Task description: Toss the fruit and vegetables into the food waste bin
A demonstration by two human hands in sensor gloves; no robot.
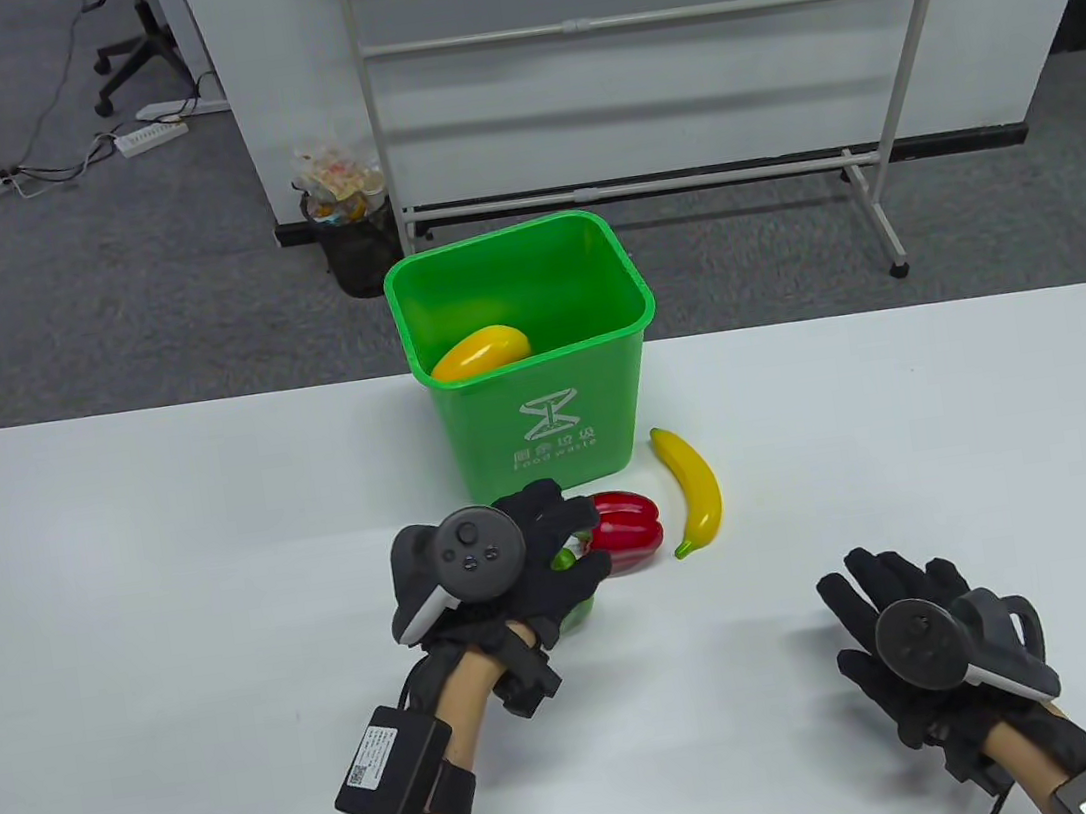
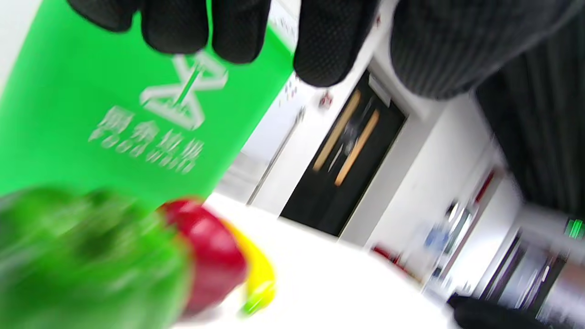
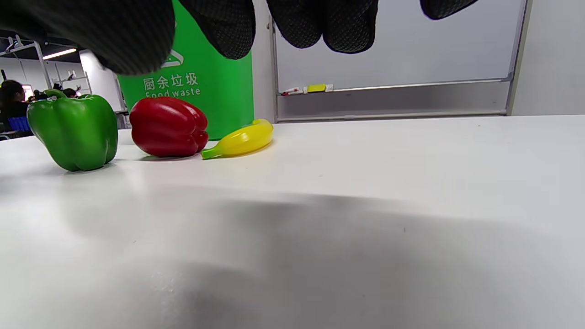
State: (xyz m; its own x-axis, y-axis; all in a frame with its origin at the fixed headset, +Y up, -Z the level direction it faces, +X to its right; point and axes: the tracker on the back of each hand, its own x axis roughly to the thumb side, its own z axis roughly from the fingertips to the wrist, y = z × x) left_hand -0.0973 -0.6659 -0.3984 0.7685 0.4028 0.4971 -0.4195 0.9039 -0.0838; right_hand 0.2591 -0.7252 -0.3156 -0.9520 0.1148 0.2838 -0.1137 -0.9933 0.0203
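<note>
The green food waste bin (image 1: 543, 407) stands at the table's far middle with a yellow pepper (image 1: 483, 351) inside. In front of it lie a red pepper (image 1: 629, 528) and a banana (image 1: 693, 495). A green pepper (image 1: 578, 612) stands just left of the red one, mostly hidden under my left hand (image 1: 562, 541). That hand hovers over it with fingers (image 2: 237, 32) spread, gripping nothing. The right wrist view shows the green pepper (image 3: 73, 130) standing free on the table beside the red pepper (image 3: 168, 126) and banana (image 3: 240, 140). My right hand (image 1: 860, 615) is open and empty, low over the table at the front right.
The white table (image 1: 168, 540) stretches wide on both sides of the bin. Behind the table stand a whiteboard frame (image 1: 672, 177) and a small black waste basket (image 1: 358, 241) on the floor.
</note>
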